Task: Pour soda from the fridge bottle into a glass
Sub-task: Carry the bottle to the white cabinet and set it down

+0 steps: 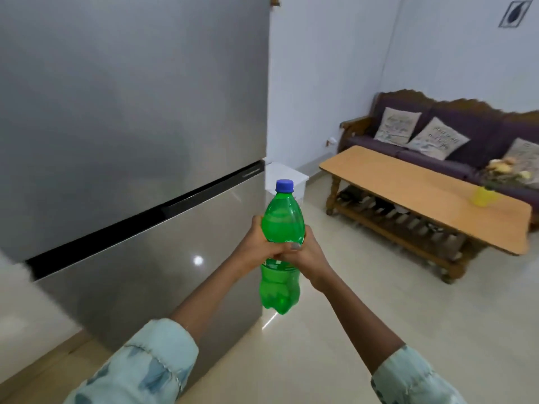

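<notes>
**Hands.** The left hand [254, 243] and the right hand [309, 253] both grip the bottle [282, 221] at its waist, fingers curled round it from either side and meeting at the front. Both arms reach forward at about chest height. Pale blue sleeves [145, 365] are rolled back from the forearms.

**Task item.** The bottle is green plastic, held upright in the air, clear of any support. Its blue cap [284, 185] is on. The liquid level cannot be read with certainty.

**Surroundings.** The fridge [131, 112] stands just left of the bottle with both doors closed. A white box [287, 173] sits on the floor [379, 330] past the fridge's right edge. Well to the right is a low wooden surface [408, 182], and a yellow vessel [482, 196] stands near its right end. Whether that vessel is the glass cannot be told. A sofa [374, 142] with cushions runs behind the surface.

**Step in hand.** Judged: the bottle is out of the fridge and is being carried. Opening and pouring are not yet done.

**Next move.** Judged: it calls for carrying the bottle upright to the surface and locating a glass. One hand would then steady the body while the other twists the cap slowly, since fizz may rise.
</notes>
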